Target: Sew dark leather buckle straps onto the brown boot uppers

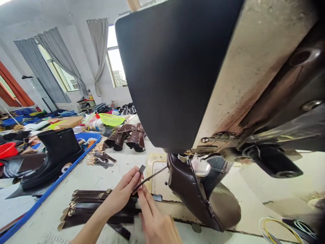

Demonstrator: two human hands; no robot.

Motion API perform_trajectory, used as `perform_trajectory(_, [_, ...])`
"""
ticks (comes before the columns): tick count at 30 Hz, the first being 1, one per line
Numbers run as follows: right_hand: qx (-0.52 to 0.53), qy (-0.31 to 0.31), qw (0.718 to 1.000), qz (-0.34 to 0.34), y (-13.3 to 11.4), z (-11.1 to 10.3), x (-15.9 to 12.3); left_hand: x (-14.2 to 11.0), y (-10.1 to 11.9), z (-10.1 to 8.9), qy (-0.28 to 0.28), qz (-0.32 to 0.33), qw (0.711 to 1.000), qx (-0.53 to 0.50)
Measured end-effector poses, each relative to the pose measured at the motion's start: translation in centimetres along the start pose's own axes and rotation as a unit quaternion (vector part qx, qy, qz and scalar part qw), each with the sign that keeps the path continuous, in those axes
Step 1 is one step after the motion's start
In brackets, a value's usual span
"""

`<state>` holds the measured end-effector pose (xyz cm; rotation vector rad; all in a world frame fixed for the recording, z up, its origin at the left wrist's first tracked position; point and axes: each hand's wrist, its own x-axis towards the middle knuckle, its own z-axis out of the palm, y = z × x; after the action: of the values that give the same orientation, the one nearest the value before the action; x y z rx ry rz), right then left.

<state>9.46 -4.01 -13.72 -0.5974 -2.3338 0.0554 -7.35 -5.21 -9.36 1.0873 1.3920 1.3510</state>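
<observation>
My left hand (122, 193) pinches the near end of a thin dark leather strap (149, 178) between thumb and fingers. My right hand (154, 220) is just below it, fingers closed on the same strap. The strap runs up and right to a dark brown boot upper (185, 189) mounted under the head of a sewing machine (203, 74). Beneath my hands lies a stack of brown straps with metal tips (83, 206) on the table.
A black boot (54, 152) stands in a blue tray (43, 200) at the left. Two brown boot uppers (129, 135) stand further back, with loose buckles and straps (100, 159) beside them. Coiled wires (284, 228) lie at lower right. Clutter fills the far tables.
</observation>
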Motion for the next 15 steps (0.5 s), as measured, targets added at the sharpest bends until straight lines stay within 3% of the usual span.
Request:
perform_trajectory(4, [0.0, -0.025, 1.0, 0.01, 0.0, 1.3, -0.6, -0.2, -0.1, -0.6, 0.003, -0.003, 0.997, -0.071])
perform_trajectory(9, [0.01, -0.04, 0.999, 0.019, 0.7, 2.4, -2.3, 1.0, 2.4, -3.1, 0.14, 0.087, 0.964, -0.209])
perform_trajectory(11, [0.024, -0.042, 0.999, 0.004, 0.6, 2.5, -2.7, 1.3, 4.0, -4.0, 0.159, 0.106, 0.952, -0.24])
perform_trajectory(13, [0.046, -0.017, 0.999, -0.005, 0.4, 1.5, -2.8, 1.3, 5.7, -4.5, 0.154, 0.101, 0.952, -0.245])
perform_trajectory(15, [0.061, 0.055, 0.996, 0.021, 0.5, -1.0, -2.8, 1.2, 7.2, -4.5, 0.147, 0.1, 0.957, -0.231])
